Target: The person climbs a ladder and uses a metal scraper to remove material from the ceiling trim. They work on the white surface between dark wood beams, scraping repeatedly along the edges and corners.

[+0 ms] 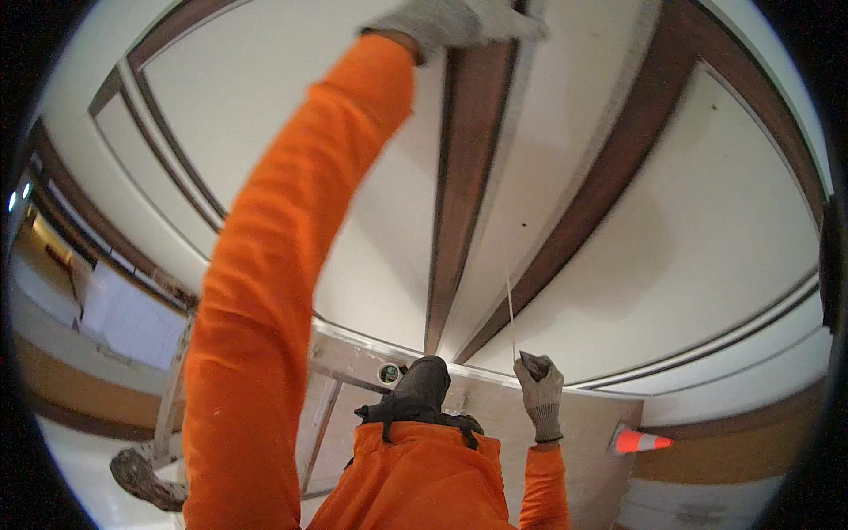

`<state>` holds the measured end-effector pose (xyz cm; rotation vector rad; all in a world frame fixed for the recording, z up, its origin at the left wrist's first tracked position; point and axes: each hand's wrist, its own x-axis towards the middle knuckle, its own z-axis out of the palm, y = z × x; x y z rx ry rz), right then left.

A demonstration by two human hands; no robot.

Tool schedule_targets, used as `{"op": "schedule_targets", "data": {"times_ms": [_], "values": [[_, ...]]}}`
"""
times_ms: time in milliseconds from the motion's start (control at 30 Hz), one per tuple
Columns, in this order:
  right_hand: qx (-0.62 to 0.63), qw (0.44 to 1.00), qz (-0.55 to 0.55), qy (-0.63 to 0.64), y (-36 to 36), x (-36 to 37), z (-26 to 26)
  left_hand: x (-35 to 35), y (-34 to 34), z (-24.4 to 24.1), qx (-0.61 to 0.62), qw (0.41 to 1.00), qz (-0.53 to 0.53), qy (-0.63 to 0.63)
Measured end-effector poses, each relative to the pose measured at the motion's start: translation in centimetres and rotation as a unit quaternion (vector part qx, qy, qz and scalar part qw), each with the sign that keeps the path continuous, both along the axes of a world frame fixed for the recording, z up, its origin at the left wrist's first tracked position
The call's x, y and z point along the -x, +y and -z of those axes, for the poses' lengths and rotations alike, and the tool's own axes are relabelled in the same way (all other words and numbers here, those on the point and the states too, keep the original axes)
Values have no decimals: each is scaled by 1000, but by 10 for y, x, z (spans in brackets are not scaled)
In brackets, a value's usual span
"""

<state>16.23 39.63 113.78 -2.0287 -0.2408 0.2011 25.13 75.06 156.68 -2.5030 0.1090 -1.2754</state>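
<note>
High on a panelled wall, my gloved left hand (464, 23) lies across the top of a brown strip (467, 165); its fingers are blurred and partly cut by the picture's edge. My right hand (541, 391), in a grey knit glove, is low down beside my body with its fingers closed. It grips the lower end of a thin white strand (510, 298), which runs up in front of the wall. Something dark and pointed shows at the right fingertips; whether it is a tool or the glove's coating is unclear. Pale panels (377, 218) flank the brown strips.
An orange traffic cone (641, 440) with a pale band stands at the lower right. Near my dark shoe (427, 381) is a small round white container (389, 373). At left rises a pale upright (173, 384), perhaps a ladder rail, with a dark mottled object (142, 477) beside it.
</note>
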Motion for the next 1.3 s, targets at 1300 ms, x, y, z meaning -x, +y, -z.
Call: {"op": "schedule_targets", "data": {"times_ms": [1300], "values": [[-62,952,-269,137,13,19,23,142,-137,536,555,763,216,250]]}}
